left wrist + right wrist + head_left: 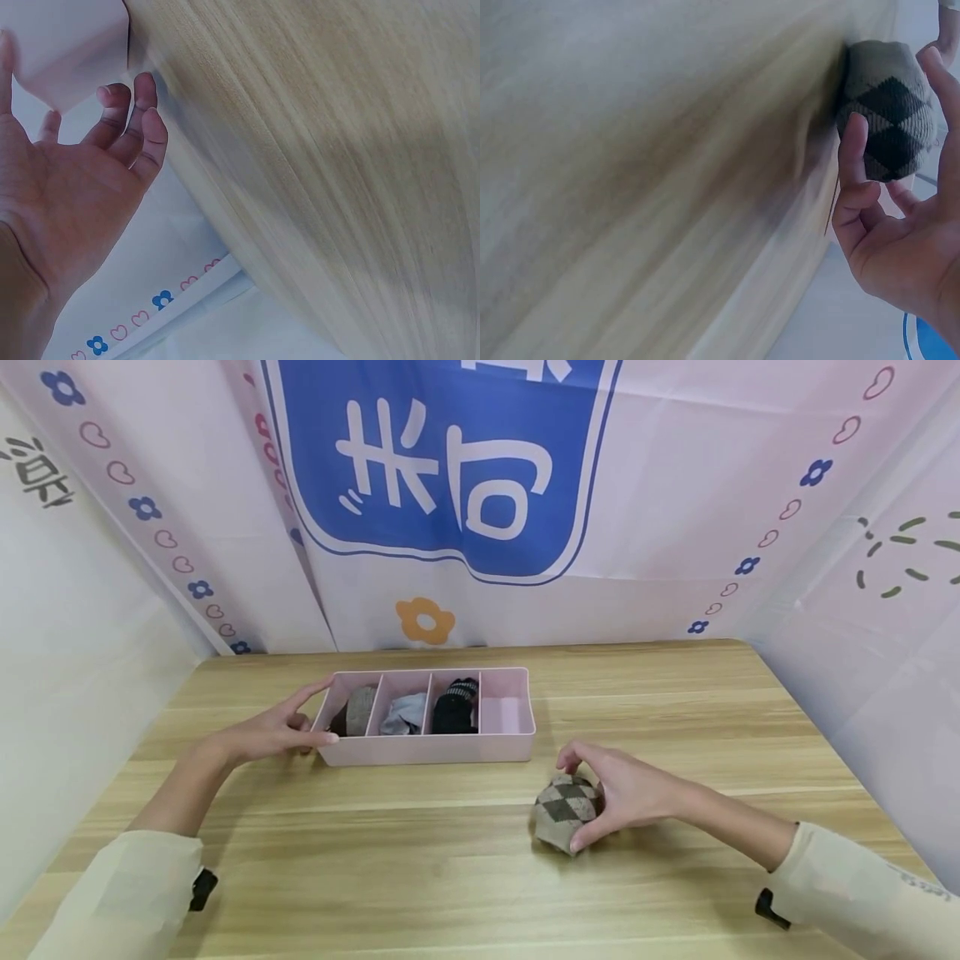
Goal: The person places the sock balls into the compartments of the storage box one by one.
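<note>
A pink divided storage box [427, 752] lies along the back of the table with four compartments in a row. My left hand [273, 727] grips its left end, thumb at the front rim and index finger at the back corner. In the left wrist view, the other fingers [112, 112] curl loosely beside the box wall [75, 56]. To the box's front right, my right hand [633, 789] holds a balled-up argyle sock [562, 814] between thumb and fingers, close over the table. The right wrist view shows its diamond-patterned side [892, 112].
From left, the box holds a brown-grey sock [360, 710], a light grey sock [405, 714] and a black sock [456, 708]; its rightmost compartment [506, 714] shows a bare floor. Printed cloth [637, 602] hangs behind the wooden table [390, 877] and along both sides.
</note>
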Demonstrator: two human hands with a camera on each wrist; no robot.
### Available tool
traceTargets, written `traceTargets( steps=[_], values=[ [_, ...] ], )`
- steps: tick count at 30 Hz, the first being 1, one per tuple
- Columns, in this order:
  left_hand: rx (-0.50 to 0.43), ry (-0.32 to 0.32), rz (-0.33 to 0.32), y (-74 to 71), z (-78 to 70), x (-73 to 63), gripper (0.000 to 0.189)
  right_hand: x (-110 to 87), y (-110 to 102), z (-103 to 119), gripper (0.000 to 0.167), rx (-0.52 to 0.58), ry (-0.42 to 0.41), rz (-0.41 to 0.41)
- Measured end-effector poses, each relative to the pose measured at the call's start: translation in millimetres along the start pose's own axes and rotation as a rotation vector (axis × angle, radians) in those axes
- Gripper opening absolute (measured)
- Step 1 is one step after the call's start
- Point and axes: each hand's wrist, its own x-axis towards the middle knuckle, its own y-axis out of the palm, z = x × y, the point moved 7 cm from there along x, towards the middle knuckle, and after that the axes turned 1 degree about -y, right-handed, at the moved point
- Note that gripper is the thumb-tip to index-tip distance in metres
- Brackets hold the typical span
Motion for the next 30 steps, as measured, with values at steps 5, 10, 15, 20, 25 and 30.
traceTargets(
  steps=[5,10,15,20,25,30],
  values=[
    [-0.001,0.009,0.005,0.0,0.3,-1.7,0.101,0.7,6.2,-0.7,0.09,0.003,-0.028,-0.007],
    [-0.013,0.005,0.0,0.0,2.5,-2.8,0.101,0.1,10.4,-2.5,0.09,0.0,-0.042,-0.018],
    [-0.009,0.01,-0.003,1.1,1.3,-2.9,0.1,-1.7,10.8,-2.6,0.089,-0.018,-0.048,-0.041],
    [-0.002,0.014,-0.002,0.5,-0.2,-2.7,0.101,-2.3,10.2,-4.0,0.087,-0.027,-0.044,-0.06],
    [-0.011,0.003,0.001,0.7,-0.1,-1.6,0.101,-2.3,9.8,-4.9,0.081,-0.02,-0.051,-0.073],
    [-0.017,0.018,0.003,1.0,-3.2,-1.2,0.101,-1.8,9.0,-5.2,0.077,-0.001,-0.063,-0.079]
  ],
)
